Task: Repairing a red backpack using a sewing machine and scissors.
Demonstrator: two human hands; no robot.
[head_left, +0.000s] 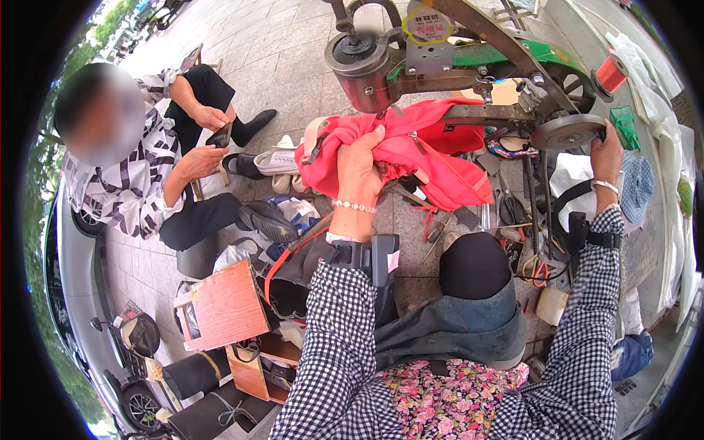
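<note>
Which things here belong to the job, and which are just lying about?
In use:
- red bag, left hand on it
- sewing machine
- handwheel, right hand on it
- red spool, probably

Lying about:
- scissors
- wooden box
- red strap

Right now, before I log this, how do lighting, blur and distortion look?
Head view: soft daylight, red bag fairly crisp; head view: the seated person's face blurred out; head view: silver car bowed along the black fisheye rim.
</note>
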